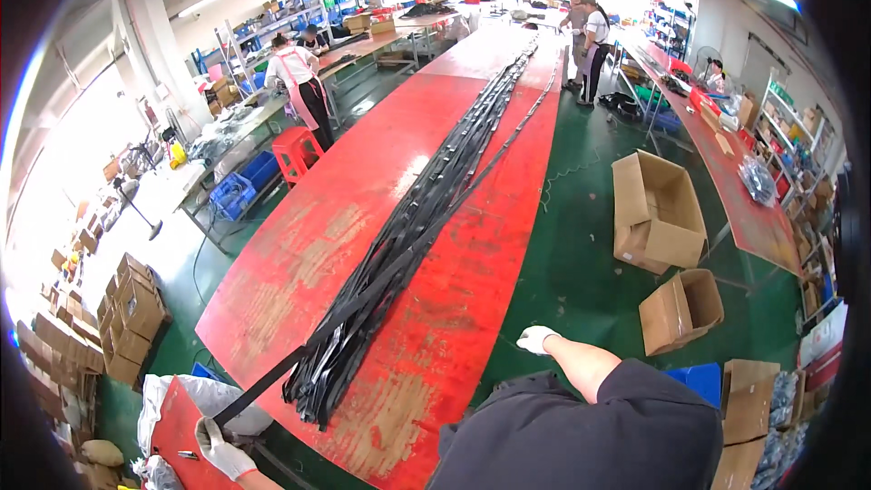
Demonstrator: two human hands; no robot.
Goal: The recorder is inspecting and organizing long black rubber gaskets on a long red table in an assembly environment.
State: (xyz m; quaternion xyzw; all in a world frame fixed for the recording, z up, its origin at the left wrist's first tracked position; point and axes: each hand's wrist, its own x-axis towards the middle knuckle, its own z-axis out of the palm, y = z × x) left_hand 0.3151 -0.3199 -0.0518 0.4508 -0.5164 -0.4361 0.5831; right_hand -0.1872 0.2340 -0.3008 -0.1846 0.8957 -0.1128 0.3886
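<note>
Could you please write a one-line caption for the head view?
White-gloved left hand grips a black strap from the bundle on a long red table; right hand free.

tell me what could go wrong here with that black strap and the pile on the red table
1. The left hand holds one black strap that runs into the long bundle of straps; pulling it may snag or drag others along.
2. The bundle's near end hangs over the red table edge, so straps could slide off.
3. The right hand is off the bundle, not steadying it.

Strap bundle [417, 209] lengthwise on long table [299, 254]; open cartons [658, 213] on floor right; stacked boxes [127, 308] left.
</note>
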